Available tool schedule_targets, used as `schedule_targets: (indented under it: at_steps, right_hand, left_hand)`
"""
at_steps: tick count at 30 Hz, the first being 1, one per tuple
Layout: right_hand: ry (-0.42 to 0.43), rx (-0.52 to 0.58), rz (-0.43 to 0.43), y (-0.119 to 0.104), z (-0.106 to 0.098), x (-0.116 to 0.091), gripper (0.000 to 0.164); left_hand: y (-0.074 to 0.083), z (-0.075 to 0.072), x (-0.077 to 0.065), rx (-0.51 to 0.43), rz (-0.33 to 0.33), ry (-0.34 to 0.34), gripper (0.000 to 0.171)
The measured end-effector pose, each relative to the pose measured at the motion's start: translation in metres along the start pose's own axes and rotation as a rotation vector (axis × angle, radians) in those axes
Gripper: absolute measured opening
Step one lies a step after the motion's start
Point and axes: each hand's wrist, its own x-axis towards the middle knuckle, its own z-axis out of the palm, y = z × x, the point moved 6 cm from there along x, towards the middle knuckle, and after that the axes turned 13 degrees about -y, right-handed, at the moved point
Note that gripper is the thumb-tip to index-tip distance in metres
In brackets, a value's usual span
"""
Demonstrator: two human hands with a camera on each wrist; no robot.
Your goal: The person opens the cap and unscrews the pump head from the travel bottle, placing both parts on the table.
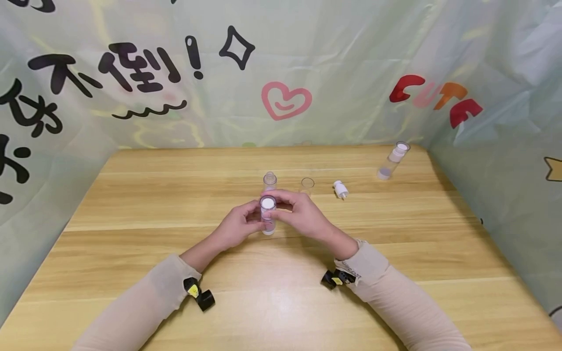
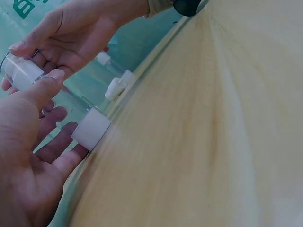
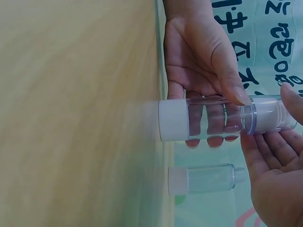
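A clear pump bottle with a white base stands upright between the two hands. My left hand grips its see-through body, thumb on one side and fingers behind it. Higher up, my right hand pinches the clear cap that covers the white pump top. Directly behind the hands stands a second clear bottle with a bare neck and no pump; in the right wrist view this bottle also shows a white base.
To the right of the hands, a loose clear cap stands on the wooden table, and a white pump head lies beside it. A capped pump bottle stands at the far right. Printed cloth hangs along the table's back and sides.
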Motion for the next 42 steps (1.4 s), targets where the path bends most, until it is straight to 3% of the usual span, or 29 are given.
schedule_targets:
  at_steps: [10, 21, 29, 33, 36, 42]
  right_hand:
    - [0.02, -0.047, 0.01, -0.001, 0.0, 0.001, 0.036]
    - [0.047, -0.193, -0.029, -0.006, 0.001, -0.001, 0.038]
    - [0.069, -0.232, -0.072, -0.009, 0.001, 0.0, 0.037]
    - [0.073, -0.228, -0.055, -0.01, 0.002, 0.0, 0.036]
    - [0.107, -0.215, -0.059, -0.02, -0.003, -0.001, 0.038]
    - [0.226, -0.133, -0.2, -0.059, -0.024, -0.008, 0.037]
  left_hand:
    - [0.001, 0.0, 0.0, -0.004, 0.011, -0.03, 0.047]
    - [-0.002, 0.0, 0.001, -0.005, 0.008, -0.055, 0.04]
    - [-0.003, -0.001, 0.001, 0.01, 0.012, -0.049, 0.039]
    - [-0.002, -0.001, 0.001, 0.015, 0.023, -0.054, 0.039]
    - [-0.001, -0.001, 0.001, 0.014, 0.033, -0.053, 0.039]
    - [-0.003, -0.001, 0.0, 0.005, 0.015, -0.042, 0.039]
